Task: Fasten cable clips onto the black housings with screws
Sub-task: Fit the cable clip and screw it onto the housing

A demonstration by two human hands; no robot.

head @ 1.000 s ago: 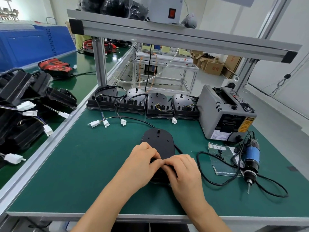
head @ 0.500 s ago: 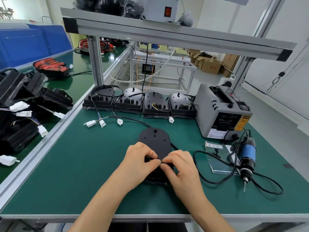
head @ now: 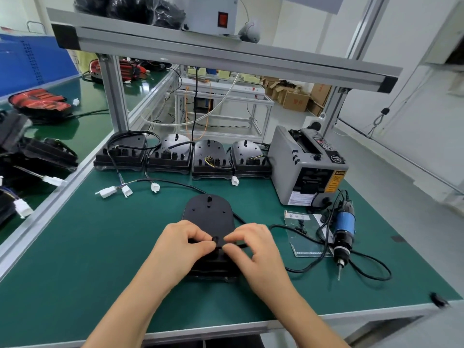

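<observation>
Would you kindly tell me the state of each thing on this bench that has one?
black housing, lying flat on the mat, under both hands.
cable clip, pinched against the housing by left hand and right hand.
electric screwdriver, lying unheld on the mat.
four rear housings, lined up, cables attached.

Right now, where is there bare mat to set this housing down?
Widest bare mat: left of the left hand, between the white connectors and the near edge. A narrower strip lies right of the right hand, nearer than the cord. Crowded: the back row of housings, and the right side with tape dispenser and screwdriver.
</observation>
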